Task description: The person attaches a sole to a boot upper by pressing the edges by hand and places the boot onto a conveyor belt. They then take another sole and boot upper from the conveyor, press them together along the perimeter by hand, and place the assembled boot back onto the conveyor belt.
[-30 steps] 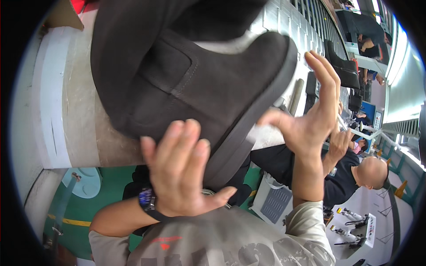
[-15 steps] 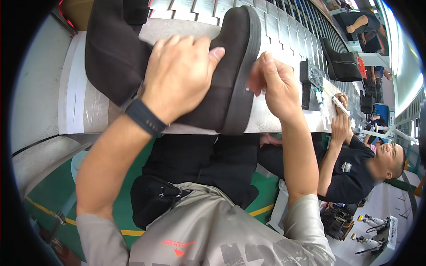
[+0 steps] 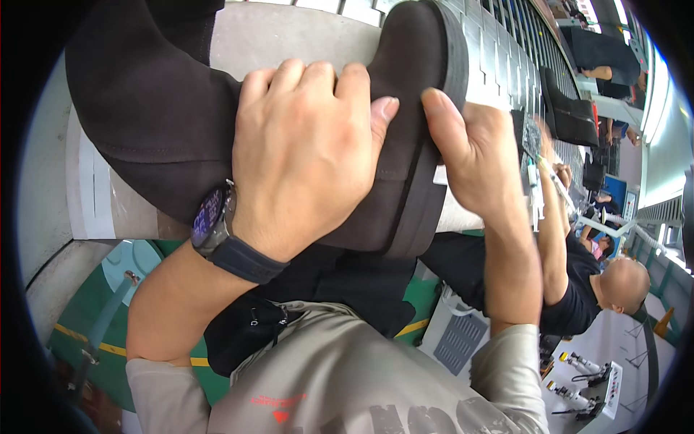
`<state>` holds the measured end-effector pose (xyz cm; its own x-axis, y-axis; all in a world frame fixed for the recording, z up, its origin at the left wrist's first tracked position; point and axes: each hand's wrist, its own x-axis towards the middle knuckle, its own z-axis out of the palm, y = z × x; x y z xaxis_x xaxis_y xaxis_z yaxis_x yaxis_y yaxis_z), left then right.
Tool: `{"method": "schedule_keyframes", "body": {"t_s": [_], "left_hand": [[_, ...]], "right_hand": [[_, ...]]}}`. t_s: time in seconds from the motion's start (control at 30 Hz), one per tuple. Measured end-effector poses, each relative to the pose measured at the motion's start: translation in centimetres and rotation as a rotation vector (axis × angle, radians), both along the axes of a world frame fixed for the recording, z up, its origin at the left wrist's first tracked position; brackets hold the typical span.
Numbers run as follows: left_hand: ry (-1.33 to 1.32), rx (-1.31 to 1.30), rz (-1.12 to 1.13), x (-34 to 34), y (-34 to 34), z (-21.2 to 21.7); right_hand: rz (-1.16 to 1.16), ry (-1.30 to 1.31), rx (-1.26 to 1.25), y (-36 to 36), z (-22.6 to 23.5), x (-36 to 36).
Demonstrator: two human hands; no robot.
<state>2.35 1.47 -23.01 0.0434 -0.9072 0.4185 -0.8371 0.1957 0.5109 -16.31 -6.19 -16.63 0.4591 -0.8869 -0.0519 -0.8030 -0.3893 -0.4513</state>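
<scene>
One dark suede boot (image 3: 166,137) held up close in front, sole edge turned right. Left hand (image 3: 303,159) lies over its upper, fingers (image 3: 318,79) curled round and gripping it; one dark watch (image 3: 217,217) on that wrist. Right hand (image 3: 470,155) clamps the thick sole at the toe end, thumb on the suede. Behind the boot: one pale grey counter (image 3: 289,36). More dark boots (image 3: 571,116) far right. One co-worker in black (image 3: 578,289) sits right. Green floor (image 3: 87,347) with yellow line below.
</scene>
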Motion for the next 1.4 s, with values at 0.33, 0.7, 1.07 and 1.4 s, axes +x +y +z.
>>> {"method": "schedule_keyframes", "body": {"t_s": [0.33,0.7,1.07,1.4], "left_hand": [[0.021,-0.107,0.04,-0.3,0.0,-1.4],[0.042,-0.107,0.039,0.6,0.3,-1.8],[-0.047,-0.16,0.066,0.2,-0.5,-1.8],[-0.023,-0.301,0.052,1.1,-0.1,-2.0]], "right_hand": [[-0.042,-0.267,0.249,5.1,-2.8,-3.5],[-0.047,-0.288,0.242,5.9,-3.0,-2.8],[0.035,-0.028,-0.022,5.7,-1.4,-0.7],[-0.117,-0.23,0.06,9.5,-2.0,-0.7]]}}
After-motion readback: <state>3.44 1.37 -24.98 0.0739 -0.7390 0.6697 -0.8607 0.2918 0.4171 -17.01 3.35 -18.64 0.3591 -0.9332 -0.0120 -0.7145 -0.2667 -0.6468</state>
